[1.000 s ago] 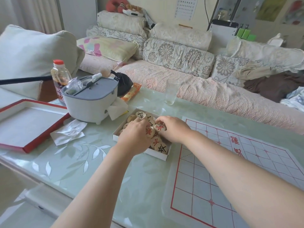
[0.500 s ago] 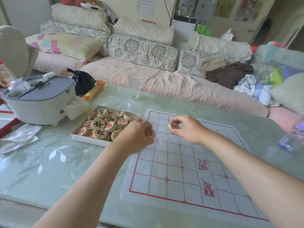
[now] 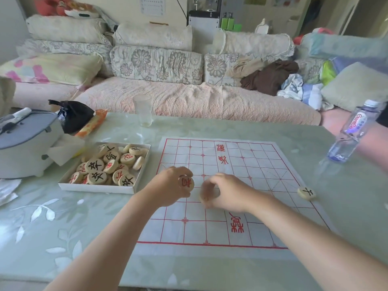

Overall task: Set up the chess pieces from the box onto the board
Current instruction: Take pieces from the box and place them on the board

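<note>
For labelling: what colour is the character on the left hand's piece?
Red, on the piece; head view.

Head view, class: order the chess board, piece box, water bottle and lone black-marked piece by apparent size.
1. chess board
2. piece box
3. water bottle
4. lone black-marked piece
The gaps look wide enough that nearness does not blur the order.

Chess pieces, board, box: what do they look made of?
Chess pieces: probably pale wood, smooth thick discs with a light sheen, red or black characters on top.
Board: thin white sheet, cloth or plastic film, can't tell which; slightly wrinkled, printed red grid.
Box: likely white cardboard, judging by its thin matte walls.
</note>
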